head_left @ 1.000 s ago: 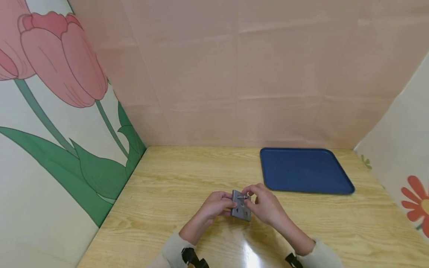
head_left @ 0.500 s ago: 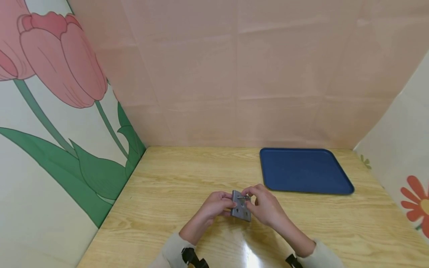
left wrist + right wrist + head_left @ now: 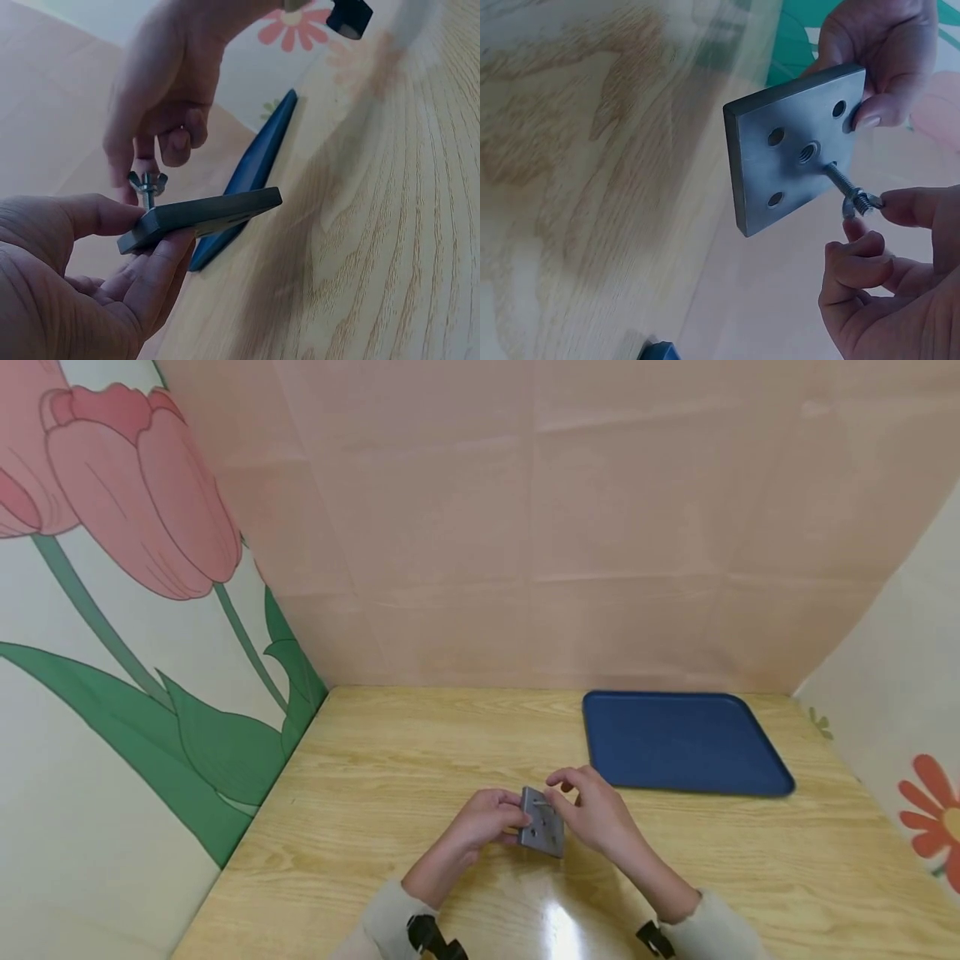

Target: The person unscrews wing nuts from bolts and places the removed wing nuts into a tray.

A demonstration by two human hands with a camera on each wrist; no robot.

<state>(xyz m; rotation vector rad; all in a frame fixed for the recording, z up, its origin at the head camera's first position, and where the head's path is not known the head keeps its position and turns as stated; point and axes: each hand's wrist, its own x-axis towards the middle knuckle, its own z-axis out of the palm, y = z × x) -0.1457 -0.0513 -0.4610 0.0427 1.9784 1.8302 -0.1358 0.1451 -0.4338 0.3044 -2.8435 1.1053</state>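
One square grey metal plate [image 3: 791, 124] hangs in mid-air over the near part of the table [image 3: 390, 743], and I have it from three cameras. I can see the left hand [image 3: 489, 818] gripping it by one edge, thumb on the face with the holes and fingers behind, closed firmly around the metal. From the right wrist I count a larger threaded hole in the plate's middle and three plain holes toward its corners; out of the fourth corner position stands a threaded bolt [image 3: 841, 178]. A wing nut [image 3: 848, 208] rides near the bolt's free end, well apart from the plate, with a little thread poking out past it.

On that feed I find the right hand [image 3: 596, 814] with two fingertips at the nut's wings, one on each side, in a narrow pinch; its other fingers are curled in. My left-wrist camera shows the plate almost edge-on, the nut upright above it.

Farther back on the table, to the right, I have a blue rectangular tray [image 3: 686, 739], lying flat. Behind it rises a pinkish-beige cloth backdrop [image 3: 525, 527], and a tulip-print panel [image 3: 142, 502] stands at left.
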